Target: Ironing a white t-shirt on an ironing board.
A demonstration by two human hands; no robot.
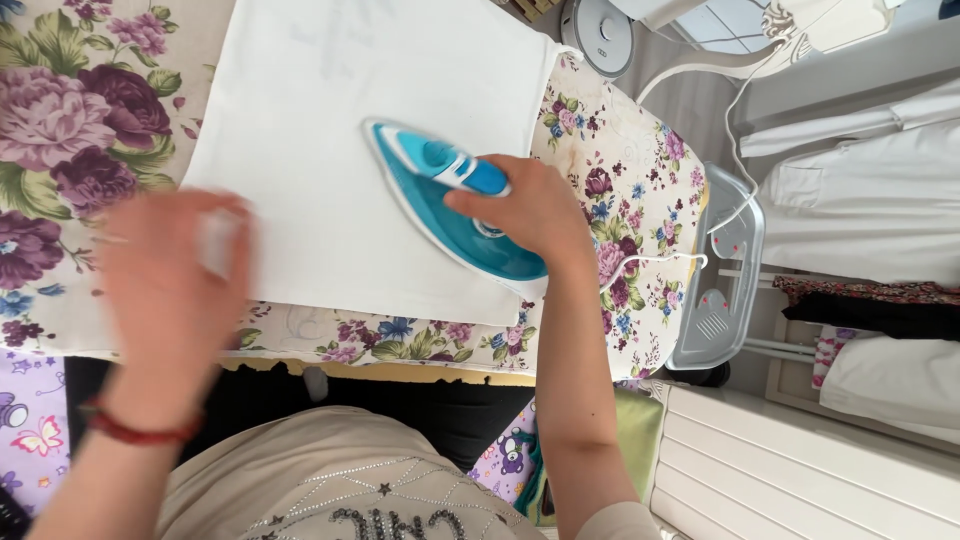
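A white cloth (330, 110) lies flat on the floral ironing board (620, 190). My right hand (535, 205) grips the handle of a blue and white iron (450, 200), which rests soleplate down on the cloth's right part, nose pointing up-left. My left hand (170, 285) is blurred by motion over the cloth's lower left corner; its fingers seem to hold that edge of the cloth. A red band circles the left wrist.
A grey metal iron rest (725, 270) sticks out at the board's right end, with the iron's white cord (740, 110) running past it. White garments (860, 190) lie at right. A round white device (600, 30) sits on the floor at the top.
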